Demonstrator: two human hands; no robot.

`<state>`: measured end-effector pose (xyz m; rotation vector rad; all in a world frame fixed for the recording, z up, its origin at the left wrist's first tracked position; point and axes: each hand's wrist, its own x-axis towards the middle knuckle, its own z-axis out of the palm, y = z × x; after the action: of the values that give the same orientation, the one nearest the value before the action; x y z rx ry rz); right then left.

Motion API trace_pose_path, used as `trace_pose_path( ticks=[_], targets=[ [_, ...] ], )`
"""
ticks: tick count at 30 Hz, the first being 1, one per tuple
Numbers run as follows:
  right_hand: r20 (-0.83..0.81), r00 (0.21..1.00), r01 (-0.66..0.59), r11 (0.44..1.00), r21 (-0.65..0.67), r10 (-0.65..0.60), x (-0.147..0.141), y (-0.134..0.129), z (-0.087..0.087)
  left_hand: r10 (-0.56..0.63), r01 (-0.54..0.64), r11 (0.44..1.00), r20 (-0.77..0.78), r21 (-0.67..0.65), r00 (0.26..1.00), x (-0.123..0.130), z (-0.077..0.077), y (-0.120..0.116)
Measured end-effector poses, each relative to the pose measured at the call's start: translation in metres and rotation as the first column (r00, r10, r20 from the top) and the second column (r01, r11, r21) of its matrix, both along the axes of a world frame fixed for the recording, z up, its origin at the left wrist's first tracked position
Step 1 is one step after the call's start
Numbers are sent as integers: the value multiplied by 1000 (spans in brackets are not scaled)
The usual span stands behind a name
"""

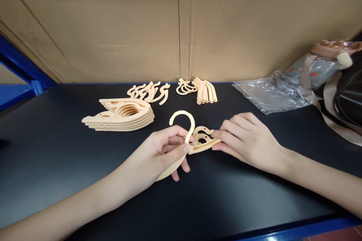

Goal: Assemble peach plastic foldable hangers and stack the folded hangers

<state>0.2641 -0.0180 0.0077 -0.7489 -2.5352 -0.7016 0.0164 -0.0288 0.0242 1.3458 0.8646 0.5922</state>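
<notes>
A cream plastic hanger [202,147] is held above the black table between both hands. My left hand [166,150] pinches its middle, at the base of the upright hook [190,120], with thumb and fingers. One arm of the hanger slants down to the lower left, partly hidden behind that hand. My right hand [243,139] grips the end of the other arm, fingers on top and thumb below. Openwork curves with small holes show between the hands.
Stacked cream hanger pieces [121,120] lie at the left on the black table [181,203]. Behind are S-shaped pieces [151,92], hooks [185,87] and curved arms [206,91]. A clear plastic bag [271,94] and a strapped bottle [313,67] sit at the right, before cardboard [127,26].
</notes>
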Motion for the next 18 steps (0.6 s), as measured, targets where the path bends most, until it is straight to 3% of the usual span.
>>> trace_pose_path(
  ticks=[6, 11, 18],
  targets=[
    [13, 1000, -21, 999, 32, 20, 1, -4, -1, -25, 26, 998, -28, 56, 999, -4, 2, 2],
    [14, 999, -45, 999, 10, 45, 3, -6, -6, -52, 53, 998, -58, 15, 997, -6, 4, 6],
    [36, 999, -23, 1000, 7, 22, 1, -9, -9, 2, -11, 997, -118, -77, 993, -5, 7, 7]
  ],
)
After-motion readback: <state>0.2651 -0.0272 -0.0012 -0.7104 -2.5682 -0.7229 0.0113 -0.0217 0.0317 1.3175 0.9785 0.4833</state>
